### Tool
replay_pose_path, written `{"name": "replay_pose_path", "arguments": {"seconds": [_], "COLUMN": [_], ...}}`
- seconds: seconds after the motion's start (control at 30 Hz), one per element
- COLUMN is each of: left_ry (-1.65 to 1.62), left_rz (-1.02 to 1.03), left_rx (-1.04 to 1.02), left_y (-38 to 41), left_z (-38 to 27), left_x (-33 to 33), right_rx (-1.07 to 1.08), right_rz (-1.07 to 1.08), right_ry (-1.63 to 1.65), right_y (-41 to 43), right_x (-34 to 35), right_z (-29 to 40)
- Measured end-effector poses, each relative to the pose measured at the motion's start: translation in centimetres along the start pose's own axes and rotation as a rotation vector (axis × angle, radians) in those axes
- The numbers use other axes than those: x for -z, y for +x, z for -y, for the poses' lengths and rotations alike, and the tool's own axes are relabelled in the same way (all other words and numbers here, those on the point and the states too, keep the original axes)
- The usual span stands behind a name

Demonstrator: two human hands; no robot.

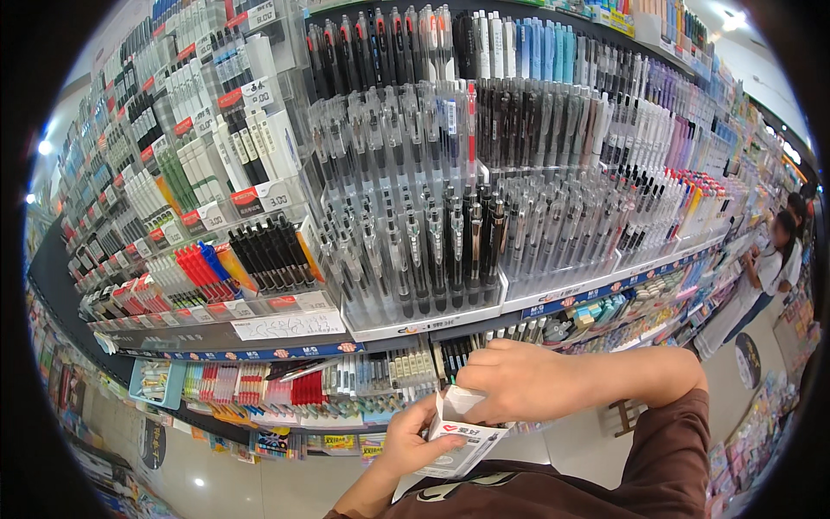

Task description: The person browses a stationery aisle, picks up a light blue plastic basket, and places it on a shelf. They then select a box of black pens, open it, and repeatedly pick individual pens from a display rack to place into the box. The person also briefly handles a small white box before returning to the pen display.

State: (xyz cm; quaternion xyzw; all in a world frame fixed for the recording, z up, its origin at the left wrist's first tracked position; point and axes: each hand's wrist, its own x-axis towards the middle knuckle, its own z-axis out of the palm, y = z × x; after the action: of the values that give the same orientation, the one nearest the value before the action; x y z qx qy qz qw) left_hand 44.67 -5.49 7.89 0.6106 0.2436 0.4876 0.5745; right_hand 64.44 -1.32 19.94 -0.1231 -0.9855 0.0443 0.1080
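Observation:
My left hand (pixel 415 438) grips a white cardboard pen box (pixel 463 447) that bears printed writing and a picture of a pen. The box is tilted, its top flap raised and its mouth open towards the shelves. From the right, my right hand (pixel 496 376) reaches over the box with its fingers down in the mouth. Its fingertips are hidden there, so I cannot tell whether they hold anything. Beyond my hands rises a clear plastic pen rack (pixel 421 259) filled with upright click pens, many with transparent barrels and black grips.
Stepped displays of boxed pens (pixel 214 168) with price tags fill the left. Below them, a lower shelf carries packs of red pens (pixel 308 388) and a light blue bin (pixel 155 383). Two people (pixel 775 259) stand in the aisle at right. A wooden stool (pixel 626 415) is partly visible behind my arm.

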Motion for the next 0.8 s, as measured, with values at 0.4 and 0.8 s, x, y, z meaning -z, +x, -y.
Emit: {"name": "replay_pose_path", "arguments": {"seconds": [0.4, 0.8], "left_ry": [-0.074, -0.099], "left_rz": [-0.037, -0.081], "left_rx": [0.001, -0.016], "left_y": [-1.1, -2.2], "left_z": [0.0, -0.5], "left_x": [0.1, 0.6], "right_rx": [-0.074, -0.111], "right_rz": [-0.095, -0.182], "right_ry": [0.102, 0.232], "right_y": [0.4, 1.1], "right_x": [-1.4, -1.4], "right_z": [0.7, 1.6]}}
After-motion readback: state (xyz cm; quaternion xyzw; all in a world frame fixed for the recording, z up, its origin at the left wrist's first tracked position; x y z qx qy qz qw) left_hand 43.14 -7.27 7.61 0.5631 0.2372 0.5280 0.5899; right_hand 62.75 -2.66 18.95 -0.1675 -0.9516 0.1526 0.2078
